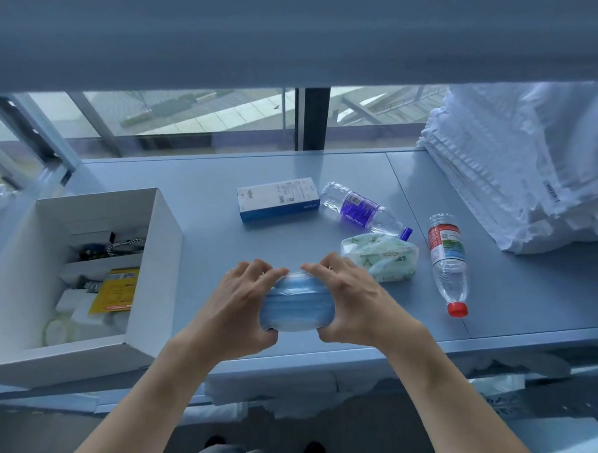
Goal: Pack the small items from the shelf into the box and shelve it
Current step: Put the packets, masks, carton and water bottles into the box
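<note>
A stack of blue face masks (296, 303) is squeezed between both hands above the shelf's front edge. My left hand (239, 299) grips its left end and my right hand (351, 302) grips its right end. The open white box (155, 278) stands on the shelf at the left, with several small items inside, among them a yellow packet (116, 290). On the shelf (205, 222) lie a blue-and-white carton (278, 199), a purple-labelled bottle (360, 210), a tissue pack (380, 257) and a red-capped bottle (448, 263).
Folded white bedding (519, 167) is piled at the shelf's right end. An upper shelf board (299, 31) overhangs the top of the view. A window runs behind the shelf. More white packages sit on the level below.
</note>
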The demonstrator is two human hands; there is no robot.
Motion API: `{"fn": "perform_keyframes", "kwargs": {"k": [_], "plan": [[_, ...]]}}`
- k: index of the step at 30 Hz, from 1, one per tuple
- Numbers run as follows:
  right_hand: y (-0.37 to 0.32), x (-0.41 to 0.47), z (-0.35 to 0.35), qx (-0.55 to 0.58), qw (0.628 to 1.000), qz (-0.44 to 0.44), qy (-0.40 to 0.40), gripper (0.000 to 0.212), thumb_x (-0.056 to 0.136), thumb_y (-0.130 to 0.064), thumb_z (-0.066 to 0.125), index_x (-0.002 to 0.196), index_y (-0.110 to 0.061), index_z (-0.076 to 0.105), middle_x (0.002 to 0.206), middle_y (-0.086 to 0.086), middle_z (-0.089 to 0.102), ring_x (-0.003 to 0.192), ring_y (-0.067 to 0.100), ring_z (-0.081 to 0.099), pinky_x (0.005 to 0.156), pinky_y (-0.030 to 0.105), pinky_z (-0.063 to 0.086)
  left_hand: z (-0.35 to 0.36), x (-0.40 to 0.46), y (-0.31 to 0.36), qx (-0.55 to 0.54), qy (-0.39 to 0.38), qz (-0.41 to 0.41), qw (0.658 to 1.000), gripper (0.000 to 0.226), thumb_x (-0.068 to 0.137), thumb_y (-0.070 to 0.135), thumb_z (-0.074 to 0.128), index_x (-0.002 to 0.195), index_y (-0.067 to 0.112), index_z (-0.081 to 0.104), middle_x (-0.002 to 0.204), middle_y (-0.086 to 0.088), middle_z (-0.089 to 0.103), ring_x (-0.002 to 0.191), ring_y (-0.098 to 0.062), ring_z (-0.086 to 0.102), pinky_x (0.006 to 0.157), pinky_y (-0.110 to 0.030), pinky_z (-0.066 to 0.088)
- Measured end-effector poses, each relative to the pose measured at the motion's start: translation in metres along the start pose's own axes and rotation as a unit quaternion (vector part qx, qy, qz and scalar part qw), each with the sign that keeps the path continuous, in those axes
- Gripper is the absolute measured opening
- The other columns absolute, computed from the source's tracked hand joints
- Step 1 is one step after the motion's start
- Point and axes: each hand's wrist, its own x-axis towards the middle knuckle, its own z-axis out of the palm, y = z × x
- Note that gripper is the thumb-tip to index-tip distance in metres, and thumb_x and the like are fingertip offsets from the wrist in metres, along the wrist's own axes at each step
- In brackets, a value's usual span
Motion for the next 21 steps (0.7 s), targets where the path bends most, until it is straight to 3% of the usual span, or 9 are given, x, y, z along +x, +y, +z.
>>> {"fn": "perform_keyframes", "kwargs": {"k": [7, 12, 21], "plan": [[-0.057, 0.043, -0.036, -0.036, 0.996, -0.062, 0.057, 0.099, 0.060, -0.048, 0.080, 0.149, -0.038, 0.038, 0.125, -0.010, 0.042, 0.115, 0.014, 0.047, 0.095, 0.032, 0.045, -0.072, -0.014, -0.033, 0.017, 0.079, -0.001, 0.997, 0.088, 0.066, 0.040, 0.070, 0.149, 0.030, 0.043, 0.129, 0.006, 0.049, 0.118, -0.020, 0.047, 0.103, -0.031, 0.043], [-0.116, 0.092, -0.031, -0.022, 0.993, -0.100, 0.058, 0.098, 0.062, -0.050, 0.080, 0.150, -0.038, 0.038, 0.129, -0.010, 0.042, 0.120, 0.015, 0.046, 0.098, 0.039, 0.047, -0.112, -0.046, -0.085, 0.036, 0.103, -0.027, 0.994, 0.087, 0.066, 0.039, 0.071, 0.148, 0.029, 0.045, 0.129, 0.006, 0.049, 0.119, -0.020, 0.048, 0.106, -0.037, 0.044], [-0.218, 0.168, 0.014, -0.002, 0.988, -0.152, 0.032, 0.094, 0.067, -0.059, 0.075, 0.150, -0.039, 0.036, 0.129, -0.008, 0.046, 0.115, 0.015, 0.047, 0.098, 0.041, 0.046, -0.159, -0.121, -0.185, 0.056, 0.077, -0.080, 0.992, 0.091, 0.065, 0.046, 0.079, 0.147, 0.034, 0.041, 0.128, 0.010, 0.050, 0.117, -0.014, 0.047, 0.102, -0.035, 0.047]]}}
